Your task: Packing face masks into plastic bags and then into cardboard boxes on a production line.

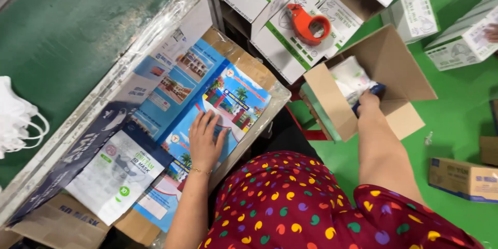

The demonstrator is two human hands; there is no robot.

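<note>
Green flooring (pixel 456 119) spreads beneath our cluttered table (pixel 155 26). Our left hand (pixel 206 142) lies flat, fingers spread, on glossy printed sheets (pixel 228 98). Our right hand (pixel 367 101) reaches into an open cardboard box (pixel 389 62), closed on a crinkly white packet (pixel 350 80); its fingers are partly hidden. An orange tape dispenser (pixel 307 22) sits on stacked cartons (pixel 290 46)

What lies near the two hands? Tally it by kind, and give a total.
Open brown carton: 1
Clear mask pack inside the carton: 1
Orange tape dispenser: 1
White mask pouch on the bench: 1
Total: 4
</note>
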